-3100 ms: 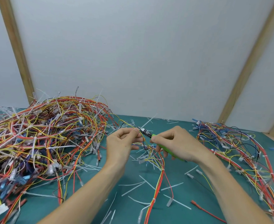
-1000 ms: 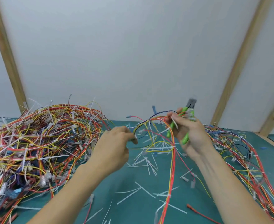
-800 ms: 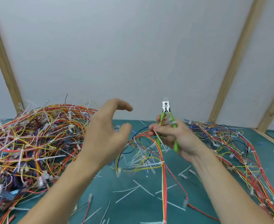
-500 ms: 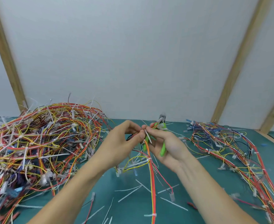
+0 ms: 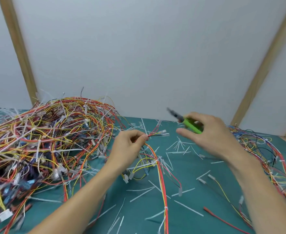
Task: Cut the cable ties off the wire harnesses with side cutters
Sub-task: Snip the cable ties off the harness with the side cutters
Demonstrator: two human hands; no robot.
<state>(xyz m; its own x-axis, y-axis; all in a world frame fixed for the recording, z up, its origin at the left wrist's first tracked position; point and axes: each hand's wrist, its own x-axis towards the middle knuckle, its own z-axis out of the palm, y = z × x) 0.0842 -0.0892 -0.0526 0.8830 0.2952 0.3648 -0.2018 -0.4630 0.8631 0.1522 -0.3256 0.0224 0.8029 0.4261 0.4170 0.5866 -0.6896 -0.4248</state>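
Our hands have parted — the left hand [image 5: 128, 146] pinches the harness [image 5: 160, 176] ends at frame centre, the right hand [image 5: 211, 137] swings the green cutters [image 5: 192, 126] away, blurred; likely another tie [image 5: 166, 208] next.

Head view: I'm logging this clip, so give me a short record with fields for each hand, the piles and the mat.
left hand: pinches a harness near its connector ends
right hand: holds green cutters, blurred, apart from the harness
big pile: tangled harnesses, left of the hands
small pile: harnesses, right of the hands
mat: green, strewn with cut ties
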